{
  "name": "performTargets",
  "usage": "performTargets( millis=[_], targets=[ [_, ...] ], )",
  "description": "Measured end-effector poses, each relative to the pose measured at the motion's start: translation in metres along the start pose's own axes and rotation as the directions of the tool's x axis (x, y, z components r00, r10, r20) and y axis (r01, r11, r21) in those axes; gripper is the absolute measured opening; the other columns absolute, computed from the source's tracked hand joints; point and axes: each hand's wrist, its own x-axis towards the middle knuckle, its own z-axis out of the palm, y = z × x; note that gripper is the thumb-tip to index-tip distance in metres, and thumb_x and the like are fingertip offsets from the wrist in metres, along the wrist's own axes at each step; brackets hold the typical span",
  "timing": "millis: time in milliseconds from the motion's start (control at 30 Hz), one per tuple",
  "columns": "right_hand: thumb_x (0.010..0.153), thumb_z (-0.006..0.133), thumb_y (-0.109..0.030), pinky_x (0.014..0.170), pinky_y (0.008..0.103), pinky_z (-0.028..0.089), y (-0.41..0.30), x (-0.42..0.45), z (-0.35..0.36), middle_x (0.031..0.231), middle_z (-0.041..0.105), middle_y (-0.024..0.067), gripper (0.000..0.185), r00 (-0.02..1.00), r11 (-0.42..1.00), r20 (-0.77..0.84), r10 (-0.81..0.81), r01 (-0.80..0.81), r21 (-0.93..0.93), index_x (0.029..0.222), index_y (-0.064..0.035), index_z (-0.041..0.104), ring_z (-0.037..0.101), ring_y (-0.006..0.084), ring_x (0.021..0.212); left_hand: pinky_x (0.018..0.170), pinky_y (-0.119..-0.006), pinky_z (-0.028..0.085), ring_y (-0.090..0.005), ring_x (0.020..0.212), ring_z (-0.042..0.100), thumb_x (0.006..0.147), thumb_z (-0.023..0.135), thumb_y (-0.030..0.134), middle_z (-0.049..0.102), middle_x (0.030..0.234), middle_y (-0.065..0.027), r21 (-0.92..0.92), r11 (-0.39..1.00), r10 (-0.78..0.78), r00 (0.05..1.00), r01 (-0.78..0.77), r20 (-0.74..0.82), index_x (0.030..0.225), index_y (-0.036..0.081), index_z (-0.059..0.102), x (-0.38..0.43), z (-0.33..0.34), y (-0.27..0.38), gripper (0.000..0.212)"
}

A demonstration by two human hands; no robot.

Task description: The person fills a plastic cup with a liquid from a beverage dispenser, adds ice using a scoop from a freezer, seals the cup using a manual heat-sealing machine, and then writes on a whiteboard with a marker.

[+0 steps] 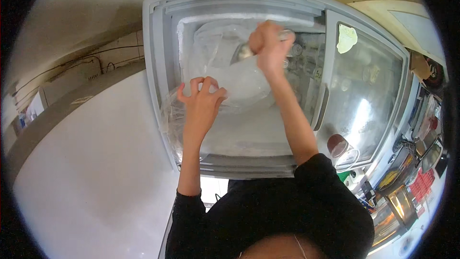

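Observation:
My right hand (pixel 271 48) is closed around a shiny metal utensil (pixel 243 52), over the open half of a chest freezer (pixel 325 68). Motion blur hides the utensil's exact shape; its pale tapering end points left and down. Beneath it, inside the freezer, lies a large clear plastic bag (pixel 215 48) with whitish, ice-like contents. My left hand (pixel 201 95) is lower and to the left, palm down with fingers curled, by the near side of that bag. Whether the fingers pinch the plastic cannot be made out. Crumpled clear plastic (pixel 172 122) drapes along the freezer's left edge.
A sliding glass lid (pixel 370 75) covers the freezer's right part, with a brown-and-clear cup (pixel 337 145) on it. Several frosted items (pixel 305 54) lie inside, right of the bag. A white surface (pixel 90 158) extends left. Trays and kitchenware (pixel 399 165) line the right.

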Motion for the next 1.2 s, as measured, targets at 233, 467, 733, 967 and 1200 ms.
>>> performTargets(
  millis=[233,467,733,967,1200],
  targets=[
    [0.081,0.05,-0.008,0.04,0.0237,0.025,-0.021,0.019,0.004,0.048,0.039,-0.0033,0.032,0.995,0.997,0.071,0.075,-0.077,0.025,0.051,-0.0065,0.039,0.034,0.0054,0.045,0.091,-0.053,0.016,-0.0199,0.104,0.038,0.072,0.061,0.013,0.048,0.096,0.0049,-0.105,0.99,0.092,0.996,-0.091,0.012,0.077,0.019,0.062,0.001,0.006,0.002,0.009],
    [0.078,0.053,-0.008,0.041,0.0236,0.026,0.035,0.022,0.0,0.048,0.039,-0.0051,0.03,0.999,0.989,-0.02,0.049,-0.051,-0.139,0.049,-0.0047,0.044,0.034,0.004,0.045,0.091,-0.053,0.016,-0.0205,0.105,0.037,0.072,0.061,0.014,0.047,0.097,0.0052,-0.127,0.985,0.12,0.992,-0.115,0.032,0.077,0.019,0.062,0.009,0.012,0.004,0.008],
    [0.081,0.052,-0.005,0.041,0.0231,0.022,0.081,0.023,-0.003,0.049,0.037,-0.0042,0.031,0.998,0.999,-0.042,-0.037,0.039,0.033,0.052,-0.0079,0.039,0.032,0.005,0.046,0.091,-0.052,0.016,-0.0206,0.106,0.037,0.072,0.062,0.013,0.047,0.097,0.0044,-0.128,0.986,0.112,0.993,-0.109,0.018,0.077,0.02,0.062,0.016,0.013,0.002,0.008],
    [0.078,0.053,-0.006,0.044,0.0236,0.024,0.119,0.02,-0.016,0.051,0.032,-0.0057,0.031,0.998,0.998,-0.019,-0.059,0.059,-0.021,0.051,-0.0086,0.037,0.032,0.0039,0.052,0.092,-0.053,0.015,-0.0206,0.108,0.037,0.072,0.063,0.015,0.048,0.099,0.0046,-0.088,0.989,0.129,0.989,-0.122,0.078,0.083,0.02,0.063,0.012,0.008,0.005,0.012],
    [0.076,0.057,-0.011,0.046,0.0267,0.026,0.122,0.008,-0.007,0.052,0.03,-0.003,0.031,0.973,0.982,-0.2,-0.115,0.081,-0.169,0.054,-0.003,0.036,0.031,0.007,0.054,0.092,-0.052,0.015,-0.0218,0.109,0.036,0.071,0.064,0.016,0.046,0.101,0.0041,-0.07,0.996,0.053,0.999,-0.052,0.007,0.084,0.021,0.061,0.004,0.002,0.006,0.014]
  ],
)
